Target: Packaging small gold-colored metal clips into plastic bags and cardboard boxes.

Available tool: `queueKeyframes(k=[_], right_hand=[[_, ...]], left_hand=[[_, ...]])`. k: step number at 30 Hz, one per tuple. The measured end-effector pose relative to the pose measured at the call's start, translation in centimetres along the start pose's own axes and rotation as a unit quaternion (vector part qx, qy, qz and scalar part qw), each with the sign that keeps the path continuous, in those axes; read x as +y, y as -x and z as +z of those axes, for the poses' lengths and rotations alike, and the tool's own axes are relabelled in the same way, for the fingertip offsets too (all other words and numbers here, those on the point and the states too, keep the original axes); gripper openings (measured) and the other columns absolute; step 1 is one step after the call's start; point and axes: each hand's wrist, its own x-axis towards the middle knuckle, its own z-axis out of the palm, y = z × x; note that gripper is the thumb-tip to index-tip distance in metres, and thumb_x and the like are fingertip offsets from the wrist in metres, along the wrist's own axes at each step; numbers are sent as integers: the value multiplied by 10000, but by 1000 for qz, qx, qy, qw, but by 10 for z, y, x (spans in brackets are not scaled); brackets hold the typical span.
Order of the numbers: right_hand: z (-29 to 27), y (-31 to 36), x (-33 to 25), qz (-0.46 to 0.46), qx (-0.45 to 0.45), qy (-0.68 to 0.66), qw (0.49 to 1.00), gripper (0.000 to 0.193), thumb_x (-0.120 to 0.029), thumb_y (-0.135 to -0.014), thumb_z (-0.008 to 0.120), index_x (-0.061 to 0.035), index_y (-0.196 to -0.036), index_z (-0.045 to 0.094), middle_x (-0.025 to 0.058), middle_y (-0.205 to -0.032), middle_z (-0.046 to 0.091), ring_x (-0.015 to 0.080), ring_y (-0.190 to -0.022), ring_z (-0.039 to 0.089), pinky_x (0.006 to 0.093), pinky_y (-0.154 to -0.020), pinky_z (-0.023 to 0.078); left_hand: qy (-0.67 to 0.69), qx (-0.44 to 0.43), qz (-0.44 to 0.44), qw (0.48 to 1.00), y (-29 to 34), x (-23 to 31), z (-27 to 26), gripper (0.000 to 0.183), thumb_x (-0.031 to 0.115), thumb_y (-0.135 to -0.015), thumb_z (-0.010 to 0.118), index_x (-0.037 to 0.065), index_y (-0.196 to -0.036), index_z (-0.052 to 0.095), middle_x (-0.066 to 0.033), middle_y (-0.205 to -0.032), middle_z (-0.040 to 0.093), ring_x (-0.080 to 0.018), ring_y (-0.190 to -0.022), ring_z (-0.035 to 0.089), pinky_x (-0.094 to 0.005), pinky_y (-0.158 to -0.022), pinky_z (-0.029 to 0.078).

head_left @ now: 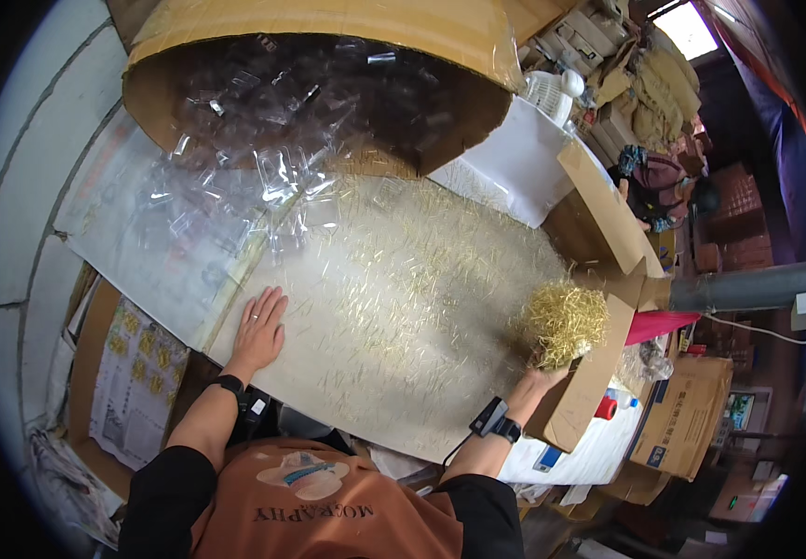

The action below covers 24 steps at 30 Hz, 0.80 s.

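My left hand [258, 328] lies flat on the pale work surface [328, 373], fingers stretched out, with nothing in it. My right hand [548, 374] is at the right side of the surface, against a large tangled clump of thin gold-coloured wire-like pieces [566, 321]. The clump hides most of its fingers, and it seems to hold the clump from below. Many more loose gold pieces [403, 279] lie scattered across the middle of the surface. Small clear plastic pieces [277, 177] spill out of a big tipped cardboard box [459, 154] at the far side.
Cardboard flaps [575, 405] border the right edge. At lower left stands a shallow box [95, 373] with gold bunches on paper. A white fan [552, 91], a closed carton [682, 419] and a grey pipe [747, 287] are to the right. Another person [668, 182] is at the far right.
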Motion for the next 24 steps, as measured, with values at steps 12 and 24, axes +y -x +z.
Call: queueKeyframes(k=[12,24], right_hand=[[70,52,57,55,32,36,997,350,-447,-866,498,-115,-912,597,28,-695,591,162,-488,511,275,-399,409],[167,185,171,302,-137,-173,927,287,-349,-875,544,-63,-897,554,23,-613,508,94,-420,379,215,-349,295]], left_hand=[[-1,2,-36,999,1,-2,0,552,127,-824,531,45,-1348,380,-102,-1457,297,-249,-1376,224,-430,-1119,188],[17,12,-14,1000,8,-2,-5,523,173,-858,490,79,-1360,380,-77,-1465,290,-220,-1382,215,-427,-1121,170]])
